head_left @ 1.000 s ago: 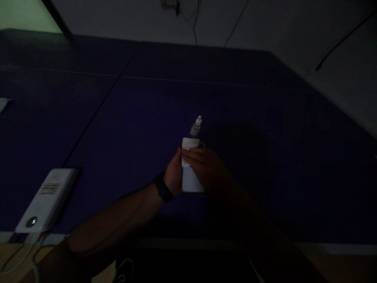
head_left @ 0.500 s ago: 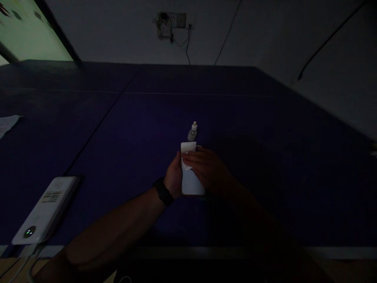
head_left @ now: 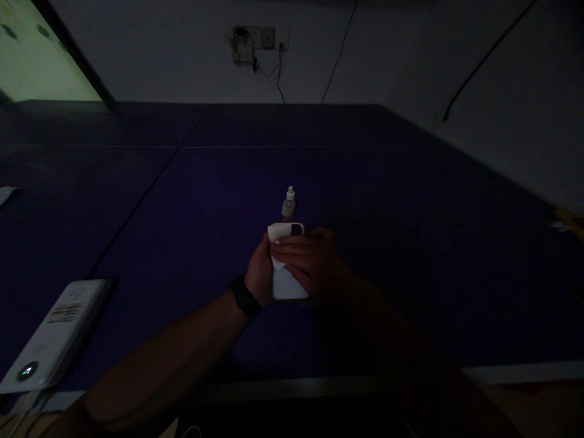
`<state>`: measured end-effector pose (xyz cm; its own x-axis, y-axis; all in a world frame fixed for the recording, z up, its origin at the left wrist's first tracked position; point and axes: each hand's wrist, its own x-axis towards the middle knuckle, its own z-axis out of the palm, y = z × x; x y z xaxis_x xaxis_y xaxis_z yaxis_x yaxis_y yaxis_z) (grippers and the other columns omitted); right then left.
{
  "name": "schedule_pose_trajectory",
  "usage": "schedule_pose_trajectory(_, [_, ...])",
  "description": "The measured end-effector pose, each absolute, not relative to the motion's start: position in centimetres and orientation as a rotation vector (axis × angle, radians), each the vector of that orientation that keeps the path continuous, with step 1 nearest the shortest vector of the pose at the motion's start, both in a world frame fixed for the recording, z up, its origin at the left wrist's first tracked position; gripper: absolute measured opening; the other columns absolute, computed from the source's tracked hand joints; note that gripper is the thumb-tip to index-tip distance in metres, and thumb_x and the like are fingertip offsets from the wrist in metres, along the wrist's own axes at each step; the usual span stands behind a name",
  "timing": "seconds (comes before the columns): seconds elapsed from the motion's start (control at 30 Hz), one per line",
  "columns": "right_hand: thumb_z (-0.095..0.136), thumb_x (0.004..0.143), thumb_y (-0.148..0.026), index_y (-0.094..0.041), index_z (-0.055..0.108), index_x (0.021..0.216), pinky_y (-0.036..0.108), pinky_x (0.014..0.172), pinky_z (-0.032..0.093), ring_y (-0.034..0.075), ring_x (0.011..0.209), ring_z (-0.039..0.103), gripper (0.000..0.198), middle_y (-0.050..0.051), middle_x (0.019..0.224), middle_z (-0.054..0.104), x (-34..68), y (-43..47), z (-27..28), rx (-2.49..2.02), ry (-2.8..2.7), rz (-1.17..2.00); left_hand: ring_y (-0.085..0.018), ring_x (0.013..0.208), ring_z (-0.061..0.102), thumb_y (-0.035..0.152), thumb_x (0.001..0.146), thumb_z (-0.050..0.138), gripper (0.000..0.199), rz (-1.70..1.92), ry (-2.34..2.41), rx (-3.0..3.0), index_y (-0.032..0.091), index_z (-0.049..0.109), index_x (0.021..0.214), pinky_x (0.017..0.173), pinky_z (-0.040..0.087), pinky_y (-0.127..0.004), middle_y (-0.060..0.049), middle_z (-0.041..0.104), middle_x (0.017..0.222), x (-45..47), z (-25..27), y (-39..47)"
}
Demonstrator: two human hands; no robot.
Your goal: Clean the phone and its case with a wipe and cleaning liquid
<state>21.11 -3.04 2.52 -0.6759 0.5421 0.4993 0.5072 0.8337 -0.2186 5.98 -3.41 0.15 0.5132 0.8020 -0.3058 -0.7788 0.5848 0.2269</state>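
Note:
A phone with a pale face and a darker rim is gripped along its left edge by my left hand, which wears a black watch on the wrist. Over the phone's upper part lies my right hand, its fingers pressing a folded white tissue against the surface. A dark patch shows at the phone's top right corner, beside the tissue. Just beyond the phone stands a small dropper bottle with a white cap. Part of the phone's right side is hidden under my right hand.
A white power bank with a lit round display and cables lies at the left on the dark blue table. Paper shows at the far left. Wall sockets with plugged cords are behind the table.
My right hand and the tissue have slid left across the phone, uncovering its top right corner. The whole view has shifted slightly.

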Motion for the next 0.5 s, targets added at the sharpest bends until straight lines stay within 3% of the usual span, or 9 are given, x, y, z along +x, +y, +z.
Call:
schedule_pose_trajectory(0.1, [0.055,0.095,-0.019,-0.025,0.072,0.116,0.048,0.105,0.033,0.021,0.117,0.066,0.028,0.000,0.122,0.075,21.7,-3.5,2.7,-0.636,-2.533,0.230,-0.015,0.060,0.064,0.057,0.102,0.027,0.061,0.976,0.403,0.070,0.013,0.068,0.108,0.061,0.052,-0.025,-0.006,0.066,0.073,5.7,0.5,-3.4])
schedule_pose_trajectory(0.23, [0.049,0.099,-0.020,-0.024,0.070,0.120,0.049,0.108,0.031,0.023,0.119,0.065,0.030,0.003,0.128,0.072,22.0,-3.5,2.4,-0.720,-2.447,0.122,-0.014,0.059,0.063,0.056,0.103,0.030,0.058,0.946,0.355,0.051,0.013,0.069,0.102,0.063,0.052,-0.025,-0.004,0.066,0.070,5.7,0.7,-3.5])
schedule_pose_trajectory(0.4, [0.047,0.099,-0.019,-0.020,0.057,0.140,0.048,0.105,0.036,0.027,0.131,0.056,0.042,0.009,0.144,0.061,21.8,-3.1,1.8,-0.842,-2.395,0.039,-0.021,0.080,0.071,0.056,0.102,0.032,0.059,0.939,0.415,0.153,0.012,0.066,0.121,0.075,0.055,-0.031,-0.009,0.073,0.089,5.9,0.9,-3.7])
schedule_pose_trajectory(0.5, [0.049,0.098,-0.021,-0.017,0.054,0.142,0.047,0.103,0.041,0.027,0.130,0.056,0.045,0.012,0.147,0.058,21.8,-2.9,1.5,-0.814,-2.374,0.075,-0.024,0.087,0.072,0.056,0.102,0.031,0.060,0.945,0.439,0.207,0.012,0.065,0.125,0.079,0.056,-0.034,-0.010,0.074,0.089,5.8,0.8,-3.8])
